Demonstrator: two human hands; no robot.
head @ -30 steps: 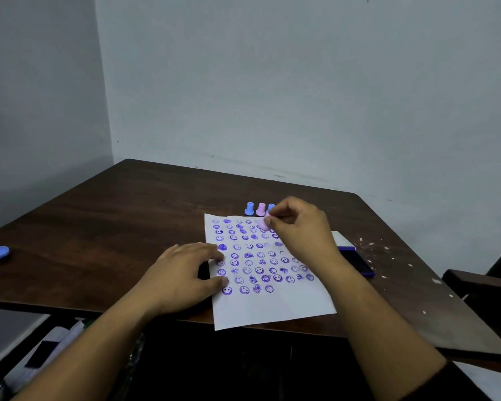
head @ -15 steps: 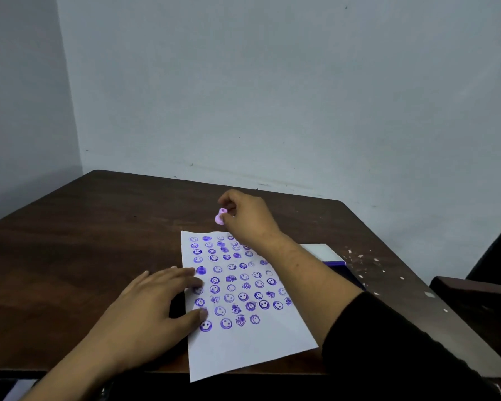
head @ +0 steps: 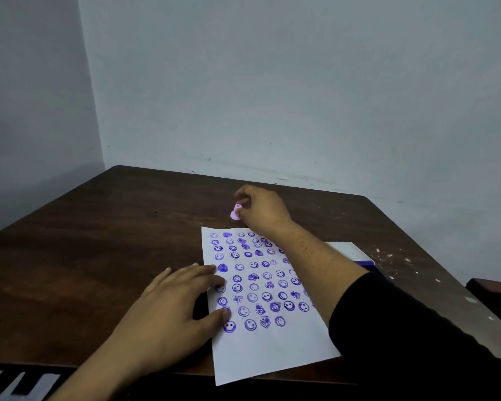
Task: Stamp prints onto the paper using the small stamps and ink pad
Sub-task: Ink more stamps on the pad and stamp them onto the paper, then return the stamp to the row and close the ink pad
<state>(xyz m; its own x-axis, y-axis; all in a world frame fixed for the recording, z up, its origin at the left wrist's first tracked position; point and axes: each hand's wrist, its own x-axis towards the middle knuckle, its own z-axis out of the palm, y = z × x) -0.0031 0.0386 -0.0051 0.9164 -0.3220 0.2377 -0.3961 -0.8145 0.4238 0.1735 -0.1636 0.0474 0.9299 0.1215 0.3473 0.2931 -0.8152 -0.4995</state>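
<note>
A white paper (head: 275,350) covered with several rows of purple smiley prints lies on the dark wooden table (head: 99,256). My left hand (head: 174,311) rests flat on the paper's left edge, fingers spread. My right hand (head: 262,209) is past the paper's far edge and pinches a small pink stamp (head: 235,212), tilted, just above the table. The ink pad (head: 356,254), white lid with a blue base, sits to the right of the paper and is partly hidden by my right forearm. The other stamps are hidden behind my right hand.
White specks are scattered over the table's right side (head: 388,256). A dark piece of furniture (head: 492,287) stands at the right edge. Walls close the table in at the back and left.
My right hand has carried the pink stamp from over the top rows of prints to beyond the paper's far edge. My left hand has stayed on the paper. The view has shifted.
</note>
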